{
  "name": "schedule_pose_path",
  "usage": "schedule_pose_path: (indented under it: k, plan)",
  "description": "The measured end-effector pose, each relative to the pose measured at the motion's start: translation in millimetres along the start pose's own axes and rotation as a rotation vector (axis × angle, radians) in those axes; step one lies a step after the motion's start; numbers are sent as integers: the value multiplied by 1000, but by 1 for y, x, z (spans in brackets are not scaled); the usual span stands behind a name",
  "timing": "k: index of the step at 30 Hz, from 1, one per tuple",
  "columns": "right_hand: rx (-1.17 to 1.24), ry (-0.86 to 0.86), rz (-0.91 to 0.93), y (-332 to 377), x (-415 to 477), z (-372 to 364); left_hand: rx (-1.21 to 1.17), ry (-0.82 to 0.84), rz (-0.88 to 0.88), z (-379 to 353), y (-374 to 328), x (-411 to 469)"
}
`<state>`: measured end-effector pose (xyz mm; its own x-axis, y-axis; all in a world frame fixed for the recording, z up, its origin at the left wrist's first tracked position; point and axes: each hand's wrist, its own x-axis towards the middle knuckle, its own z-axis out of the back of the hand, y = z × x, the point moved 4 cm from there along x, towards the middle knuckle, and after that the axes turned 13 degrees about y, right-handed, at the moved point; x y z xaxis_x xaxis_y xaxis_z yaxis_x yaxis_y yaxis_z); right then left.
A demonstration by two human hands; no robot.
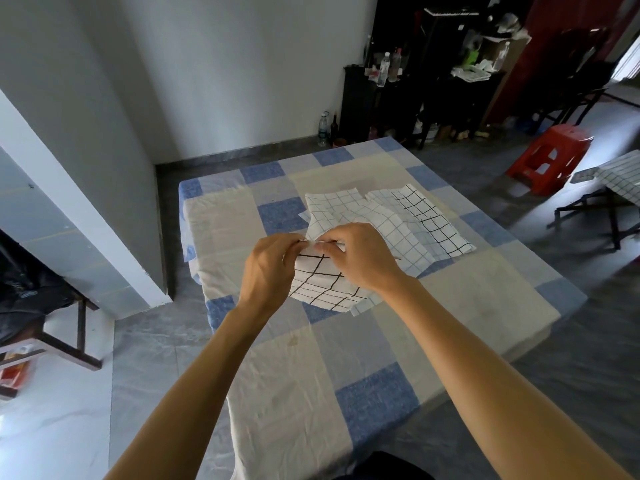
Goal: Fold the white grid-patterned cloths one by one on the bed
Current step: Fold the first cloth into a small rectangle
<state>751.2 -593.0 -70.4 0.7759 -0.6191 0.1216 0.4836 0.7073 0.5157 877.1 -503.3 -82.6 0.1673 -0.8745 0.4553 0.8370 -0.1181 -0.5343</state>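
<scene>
Now, both hands up over middle of bed (pixel 277 375). Left hand (pixel 273 268) and right hand (pixel 360 258) pinch top edge of black-grid cloth (pixel 318 278) close together, likely matching corners for fold. Rest hangs down, maybe brushing sheet, hard to tell. Other grid cloths (pixel 398 216) heaped toward far right edge, out of way.

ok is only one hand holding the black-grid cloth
No, the left hand and the right hand both pinch the top edge of the black-grid cloth.
</scene>
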Motion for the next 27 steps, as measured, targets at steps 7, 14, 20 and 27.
schedule_pose_path:
  k: [7, 14, 20, 27]
  plan:
    - [151, -10, 33, 17, -3, 6, 35, -14, -69, 1, -7, 4]
    - [31, -151, 127, 28, -5, -2, -113, -27, 84, -1, 2, 0]
    - [161, -6, 116, 24, -1, -2, -8, -36, -93, 3, -3, -4]
    - [71, -27, 86, 21, 3, 0, -93, -5, 18, -4, -6, -6]
